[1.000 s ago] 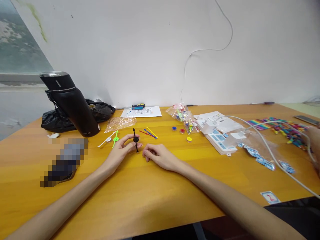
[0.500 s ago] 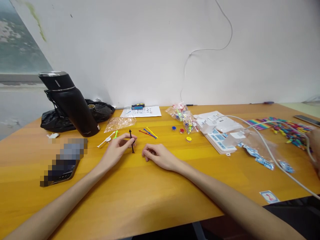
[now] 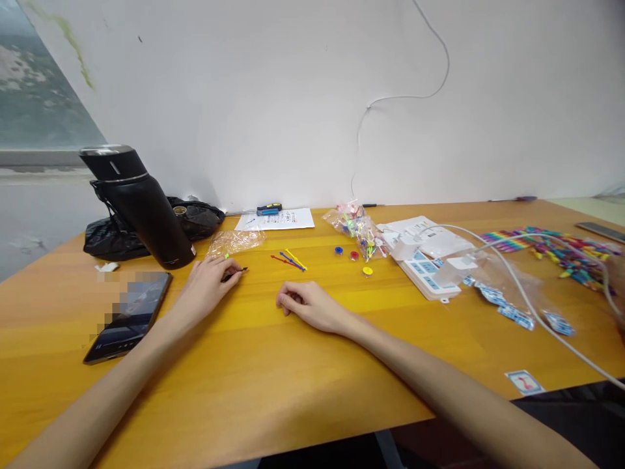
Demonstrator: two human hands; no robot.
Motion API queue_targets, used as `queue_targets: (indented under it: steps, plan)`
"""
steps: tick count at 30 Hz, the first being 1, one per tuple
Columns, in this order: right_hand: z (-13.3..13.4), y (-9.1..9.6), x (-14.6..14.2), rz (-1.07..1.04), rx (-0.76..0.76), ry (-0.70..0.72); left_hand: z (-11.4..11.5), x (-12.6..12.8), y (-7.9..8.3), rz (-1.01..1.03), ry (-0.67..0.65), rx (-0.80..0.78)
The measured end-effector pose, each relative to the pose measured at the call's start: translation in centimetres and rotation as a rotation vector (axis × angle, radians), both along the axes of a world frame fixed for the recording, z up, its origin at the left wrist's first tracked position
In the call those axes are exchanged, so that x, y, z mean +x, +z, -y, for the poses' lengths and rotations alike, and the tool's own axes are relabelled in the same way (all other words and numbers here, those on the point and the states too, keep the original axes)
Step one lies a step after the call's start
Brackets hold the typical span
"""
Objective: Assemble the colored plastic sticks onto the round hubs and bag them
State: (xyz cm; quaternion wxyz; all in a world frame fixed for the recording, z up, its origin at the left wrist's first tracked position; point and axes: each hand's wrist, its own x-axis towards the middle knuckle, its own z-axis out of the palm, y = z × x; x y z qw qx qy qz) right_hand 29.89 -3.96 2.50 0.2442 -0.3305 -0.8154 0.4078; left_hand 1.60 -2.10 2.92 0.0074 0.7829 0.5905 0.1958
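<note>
My left hand (image 3: 208, 281) lies on the wooden table (image 3: 273, 365) with its fingers curled round a thin black stick with a disc (image 3: 234, 273); only the stick's tip pokes out to the right. A green stick (image 3: 226, 256) peeks out just behind the hand. My right hand (image 3: 307, 305) rests on the table a little to the right, loosely curled, with nothing visible in it. Red, blue and yellow sticks (image 3: 290, 260) lie beyond it, and small blue, red and yellow discs (image 3: 354, 257) farther right.
A black flask (image 3: 141, 208) and black bag (image 3: 195, 218) stand at the back left, a phone (image 3: 129, 316) by my left forearm. A clear bag (image 3: 234, 241), paper with a screwdriver (image 3: 269, 209), a power strip (image 3: 424, 267) with cable, and coloured pieces (image 3: 561, 251) lie around.
My left hand has moved left and away from me, lowering the black stick from upright to nearly flat on the table by the green stick. My right hand has stayed put.
</note>
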Motion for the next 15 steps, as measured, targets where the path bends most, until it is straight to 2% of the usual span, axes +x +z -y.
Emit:
queue_targets:
  steps: [3, 6, 11, 13, 15]
  plan:
    - [0.0, 0.0, 0.0, 0.003, 0.007, 0.000, -0.3, -0.2, -0.8, -0.013, 0.004, 0.042]
    - [0.0, 0.0, 0.0, 0.005, 0.007, -0.005, -0.3, 0.0, -0.7, 0.031, 0.024, 0.074]
    - [0.0, -0.2, 0.1, -0.027, 0.015, 0.011, 0.3, -0.8, 1.8, 0.113, 0.091, 0.112]
    - [0.0, -0.3, 0.1, -0.031, 0.029, 0.011, 1.1, -2.3, 2.8, 0.115, 0.133, 0.093]
    - [0.0, -0.3, 0.1, -0.032, 0.035, 0.011, 2.4, -4.8, 2.9, 0.089, 0.183, 0.106]
